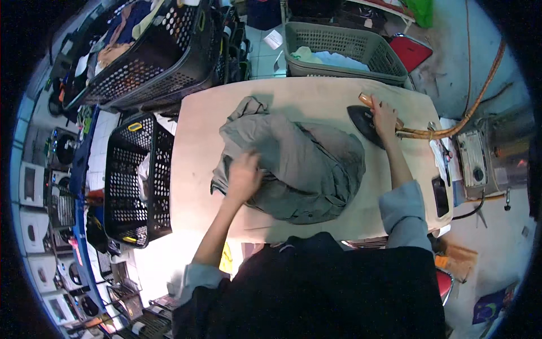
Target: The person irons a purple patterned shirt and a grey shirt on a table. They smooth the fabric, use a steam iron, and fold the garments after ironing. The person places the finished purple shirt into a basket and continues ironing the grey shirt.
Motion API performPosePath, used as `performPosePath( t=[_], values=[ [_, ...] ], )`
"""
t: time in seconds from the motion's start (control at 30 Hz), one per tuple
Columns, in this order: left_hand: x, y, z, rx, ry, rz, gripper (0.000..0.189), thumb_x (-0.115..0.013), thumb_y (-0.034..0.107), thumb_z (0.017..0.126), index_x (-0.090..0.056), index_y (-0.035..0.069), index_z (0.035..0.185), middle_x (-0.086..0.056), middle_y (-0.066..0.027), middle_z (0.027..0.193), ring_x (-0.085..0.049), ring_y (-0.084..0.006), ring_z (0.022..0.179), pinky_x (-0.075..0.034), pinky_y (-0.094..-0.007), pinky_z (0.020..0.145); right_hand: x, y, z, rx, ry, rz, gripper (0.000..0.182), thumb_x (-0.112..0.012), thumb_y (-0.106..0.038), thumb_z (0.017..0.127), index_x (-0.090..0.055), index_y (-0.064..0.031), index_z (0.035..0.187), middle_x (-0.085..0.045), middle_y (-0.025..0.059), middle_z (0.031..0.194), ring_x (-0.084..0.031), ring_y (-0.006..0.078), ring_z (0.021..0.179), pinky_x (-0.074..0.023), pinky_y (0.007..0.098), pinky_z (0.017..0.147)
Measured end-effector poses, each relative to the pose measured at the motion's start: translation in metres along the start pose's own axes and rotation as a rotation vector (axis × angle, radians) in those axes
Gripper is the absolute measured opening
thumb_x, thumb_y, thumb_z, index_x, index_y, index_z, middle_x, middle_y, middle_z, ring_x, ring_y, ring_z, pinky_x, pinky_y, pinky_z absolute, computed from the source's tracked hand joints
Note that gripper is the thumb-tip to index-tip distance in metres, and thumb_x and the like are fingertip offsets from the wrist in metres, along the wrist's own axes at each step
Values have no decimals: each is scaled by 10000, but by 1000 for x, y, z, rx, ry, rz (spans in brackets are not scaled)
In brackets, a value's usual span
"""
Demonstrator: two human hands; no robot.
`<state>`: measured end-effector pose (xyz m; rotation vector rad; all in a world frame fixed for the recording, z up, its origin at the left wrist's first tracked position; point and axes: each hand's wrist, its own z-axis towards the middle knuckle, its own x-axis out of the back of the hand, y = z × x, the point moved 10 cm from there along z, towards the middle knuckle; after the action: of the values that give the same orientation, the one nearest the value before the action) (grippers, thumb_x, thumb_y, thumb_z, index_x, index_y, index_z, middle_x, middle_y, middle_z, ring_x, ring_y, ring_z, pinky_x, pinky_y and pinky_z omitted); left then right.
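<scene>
A crumpled grey-green garment (300,156), with a buttoned edge toward me, lies heaped on the cream padded ironing table (194,140). My left hand (245,176) is over the garment's left part, its fingers blurred. Whether they pinch the cloth cannot be made out. My right hand (384,118) is wrapped around the wooden handle of a dark iron (364,123). The iron stands on the table to the right of the garment, its tip pointing away to the left. A brown-wrapped hose and cord (449,132) run from the iron to the right.
Left of the table stands a black perforated laundry basket (127,186) with white cloth inside. A larger dark basket (169,76) full of clothes is at the back left. Behind the table is a grey-green basket (338,36). A phone (440,197) and scissors (446,156) lie at the right edge.
</scene>
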<state>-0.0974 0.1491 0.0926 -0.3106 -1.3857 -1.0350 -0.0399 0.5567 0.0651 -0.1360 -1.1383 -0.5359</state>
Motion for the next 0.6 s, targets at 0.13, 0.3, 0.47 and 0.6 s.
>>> performPosePath(
  t=[0.13, 0.3, 0.47, 0.6],
  values=[
    [16, -82, -41, 254, 182, 53, 536, -639, 192, 690, -416, 15, 1145, -456, -221, 1110, -459, -376, 995, -390, -435, 830, 37, -23, 6, -27, 47, 99, 408, -532, -251, 795, -431, -126, 1170, -501, 107, 969, -489, 280, 917, -372, 469, 717],
    [-58, -139, -99, 335, -44, 43, 500, -575, 306, 748, -442, 49, 1156, -588, -209, 840, -559, -398, 779, -396, -466, 820, -15, -114, -50, 137, -555, 347, 449, -530, -404, 777, -499, -36, 1032, -475, 152, 1065, -463, 323, 1003, -399, 488, 762],
    [7, -178, -76, 469, 312, -367, 151, -528, 164, 798, -515, 32, 870, -561, -135, 709, -546, -224, 606, -425, -319, 521, -46, -130, -43, 38, -710, 494, 310, -506, -310, 801, -517, -24, 919, -550, 207, 902, -528, 362, 859, -427, 440, 738],
    [124, -217, -84, 536, 914, -256, 108, -527, 76, 800, -480, -21, 809, -501, -97, 729, -467, -186, 663, -396, -303, 612, 77, -79, 54, -86, 3, 897, 219, -511, -233, 804, -469, -26, 858, -544, 198, 771, -531, 380, 731, -414, 426, 616]
  ],
)
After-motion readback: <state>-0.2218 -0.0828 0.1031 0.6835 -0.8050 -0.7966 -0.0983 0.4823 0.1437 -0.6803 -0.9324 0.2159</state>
